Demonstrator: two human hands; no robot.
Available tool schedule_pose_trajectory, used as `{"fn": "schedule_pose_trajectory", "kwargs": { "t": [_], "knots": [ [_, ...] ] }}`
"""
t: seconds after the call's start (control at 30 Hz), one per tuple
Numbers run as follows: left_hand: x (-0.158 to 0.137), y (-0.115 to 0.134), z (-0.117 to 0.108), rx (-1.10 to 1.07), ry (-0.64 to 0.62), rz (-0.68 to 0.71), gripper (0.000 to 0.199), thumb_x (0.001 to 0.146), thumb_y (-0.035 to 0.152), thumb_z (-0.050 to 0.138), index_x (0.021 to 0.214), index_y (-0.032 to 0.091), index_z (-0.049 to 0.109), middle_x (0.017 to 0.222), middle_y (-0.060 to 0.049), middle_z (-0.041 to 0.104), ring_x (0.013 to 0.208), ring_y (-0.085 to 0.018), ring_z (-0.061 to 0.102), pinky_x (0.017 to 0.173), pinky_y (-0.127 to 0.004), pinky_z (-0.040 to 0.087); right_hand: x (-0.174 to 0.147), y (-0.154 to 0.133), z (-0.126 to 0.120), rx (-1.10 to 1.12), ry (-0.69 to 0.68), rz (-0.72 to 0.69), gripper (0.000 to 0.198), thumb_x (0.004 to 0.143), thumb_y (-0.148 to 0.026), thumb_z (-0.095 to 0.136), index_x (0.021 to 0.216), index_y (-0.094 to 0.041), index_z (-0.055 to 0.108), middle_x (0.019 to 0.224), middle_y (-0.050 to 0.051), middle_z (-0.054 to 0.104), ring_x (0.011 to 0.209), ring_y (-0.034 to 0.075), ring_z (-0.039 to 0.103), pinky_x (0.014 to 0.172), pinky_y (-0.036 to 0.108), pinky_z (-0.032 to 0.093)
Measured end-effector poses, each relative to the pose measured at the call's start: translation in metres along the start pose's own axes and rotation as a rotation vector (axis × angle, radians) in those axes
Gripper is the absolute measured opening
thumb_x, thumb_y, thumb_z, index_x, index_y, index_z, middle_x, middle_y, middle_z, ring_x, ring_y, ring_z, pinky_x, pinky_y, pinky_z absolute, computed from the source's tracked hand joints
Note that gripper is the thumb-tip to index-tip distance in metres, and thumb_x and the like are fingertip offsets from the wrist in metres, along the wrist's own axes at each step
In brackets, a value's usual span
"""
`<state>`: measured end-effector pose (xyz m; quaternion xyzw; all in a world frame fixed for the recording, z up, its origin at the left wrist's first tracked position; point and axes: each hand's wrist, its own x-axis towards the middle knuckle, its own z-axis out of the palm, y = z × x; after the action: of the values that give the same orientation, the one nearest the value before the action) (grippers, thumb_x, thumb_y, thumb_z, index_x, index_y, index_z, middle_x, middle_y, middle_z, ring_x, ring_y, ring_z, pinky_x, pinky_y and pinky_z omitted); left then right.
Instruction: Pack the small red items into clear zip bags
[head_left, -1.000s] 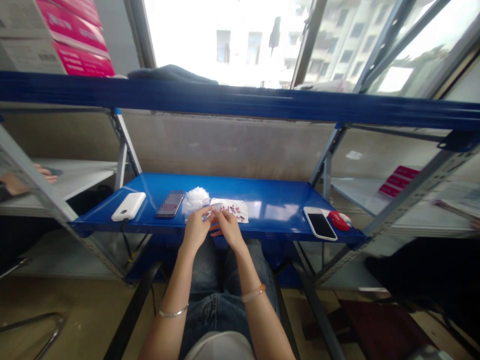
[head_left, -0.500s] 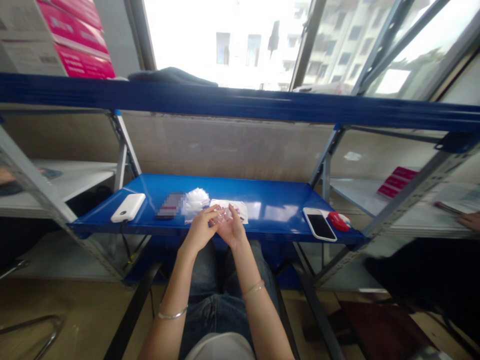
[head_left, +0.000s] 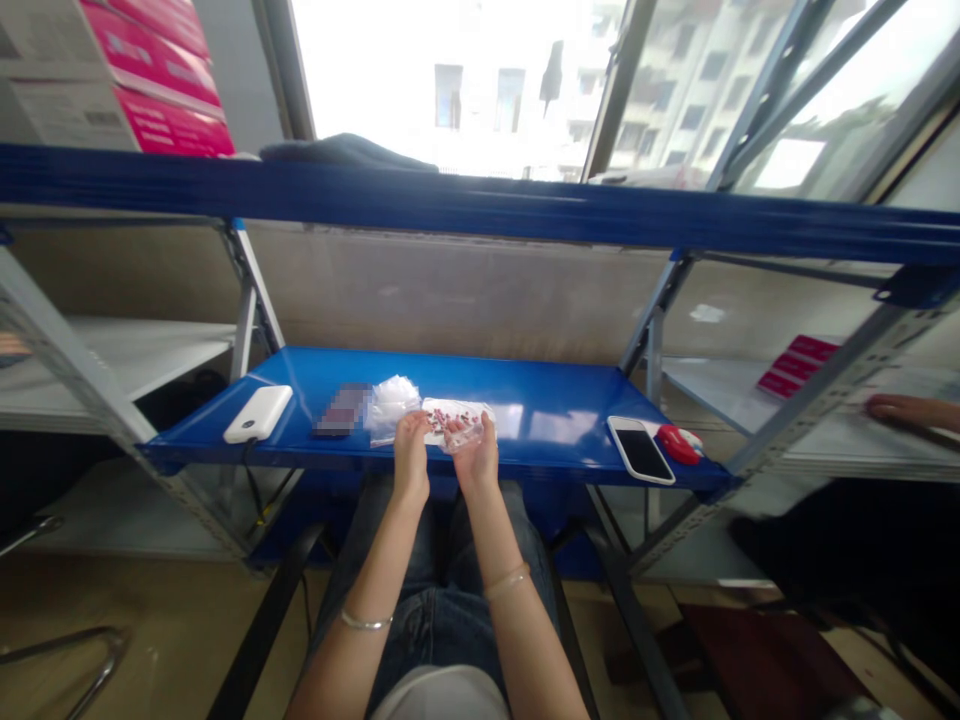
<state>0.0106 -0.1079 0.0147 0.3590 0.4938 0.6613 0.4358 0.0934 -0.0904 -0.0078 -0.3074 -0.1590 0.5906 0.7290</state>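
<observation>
Held clear bag (head_left: 466, 436) in right hand (head_left: 478, 463), short of small pieces (head_left: 439, 420) on crosswise white tray (head_left: 459, 404).
Could not tell grip of left hand (head_left: 411, 457), by tray's left end.

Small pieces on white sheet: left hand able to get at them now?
Likely yes: the left hand is at the left end of the white sheet, and nothing appears to cover the small pieces nearest it. The right hand and its clear bag overlap mainly the near right side.
</observation>
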Motion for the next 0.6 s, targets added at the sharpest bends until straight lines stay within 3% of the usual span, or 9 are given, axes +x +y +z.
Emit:
{"fn": "schedule_pose_trajectory", "kwargs": {
  "t": [0.1, 0.17, 0.33, 0.5, 0.6],
  "knots": [
    [0.002, -0.016, 0.010, -0.230, -0.063, -0.377, 0.019, 0.082, 0.025, 0.040, 0.080, 0.016, 0.057, 0.093, -0.013, 0.066, 0.091, -0.020, 0.065, 0.082, -0.035, 0.053, -0.002, 0.006, 0.001, -0.116, 0.123, -0.107, 0.042, 0.075, -0.048, 0.054, 0.106, -0.024, 0.040, 0.090, 0.005, 0.060, 0.083, 0.019, 0.065, 0.073, 0.034, 0.054],
    [0.003, -0.022, 0.011, -0.317, -0.173, -0.516, 0.024, 0.083, 0.026, 0.038, 0.078, 0.014, 0.058, 0.088, -0.017, 0.067, 0.087, -0.023, 0.067, 0.078, -0.036, 0.055, -0.007, 0.011, 0.002, -0.238, 0.180, -0.218, 0.055, 0.074, -0.047, 0.058, 0.118, -0.023, 0.035, 0.104, 0.008, 0.059, 0.092, 0.019, 0.063, 0.079, 0.034, 0.052],
    [0.010, -0.032, 0.006, -0.433, -0.265, -0.653, 0.028, 0.084, 0.020, 0.039, 0.099, 0.009, 0.060, 0.090, -0.017, 0.068, 0.092, -0.026, 0.067, 0.081, -0.040, 0.055, -0.026, 0.023, 0.006, -0.504, 0.079, -0.539, 0.077, 0.074, -0.044, 0.063, 0.137, -0.021, 0.024, 0.127, 0.015, 0.049, 0.115, 0.021, 0.052, 0.093, 0.033, 0.045],
    [0.021, -0.036, 0.003, -0.693, -0.413, -0.792, 0.038, 0.090, 0.017, 0.028, 0.121, 0.009, 0.049, 0.106, -0.015, 0.066, 0.095, -0.022, 0.067, 0.080, -0.034, 0.056, -0.033, 0.027, 0.011, -0.612, -0.022, -0.627, 0.088, 0.071, -0.037, 0.069, 0.141, -0.014, 0.020, 0.120, 0.015, 0.053, 0.107, 0.021, 0.057, 0.095, 0.036, 0.042],
    [0.024, -0.041, 0.001, -0.763, -0.403, -0.833, 0.038, 0.091, 0.019, 0.028, 0.122, 0.011, 0.049, 0.107, -0.015, 0.065, 0.090, -0.021, 0.067, 0.073, -0.031, 0.058, -0.031, 0.027, 0.010, -0.623, -0.022, -0.639, 0.089, 0.070, -0.037, 0.070, 0.141, -0.016, 0.022, 0.118, 0.014, 0.054, 0.104, 0.021, 0.057, 0.095, 0.037, 0.042]
  ]
}}
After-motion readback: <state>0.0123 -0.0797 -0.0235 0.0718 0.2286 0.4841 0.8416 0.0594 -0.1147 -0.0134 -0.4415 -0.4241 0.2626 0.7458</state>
